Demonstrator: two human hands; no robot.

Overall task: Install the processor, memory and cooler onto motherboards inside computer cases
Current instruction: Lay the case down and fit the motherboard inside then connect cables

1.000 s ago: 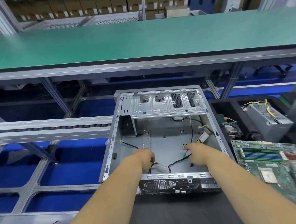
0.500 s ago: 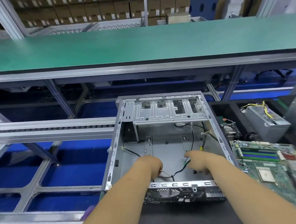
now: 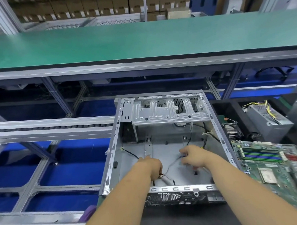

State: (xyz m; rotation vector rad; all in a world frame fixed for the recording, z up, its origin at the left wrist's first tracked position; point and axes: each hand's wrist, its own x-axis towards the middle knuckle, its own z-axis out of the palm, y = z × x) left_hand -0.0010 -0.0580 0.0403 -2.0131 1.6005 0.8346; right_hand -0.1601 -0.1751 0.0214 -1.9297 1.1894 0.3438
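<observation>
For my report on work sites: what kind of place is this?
Probably a computer assembly line in a factory: a long green conveyor belt, an open grey metal computer case on the bench, and stacked brown cardboard boxes behind.

Bright, even overhead light with soft shadows inside the case (image 3: pixel 165 146); wide-angle bending curves the edges, and the motherboard (image 3: pixel 272 167) at right is motion-blurred.

motherboard (image 3: pixel 276 167) cut off right, blurred, left grip (image 3: pixel 152 167) fingers hidden
</observation>
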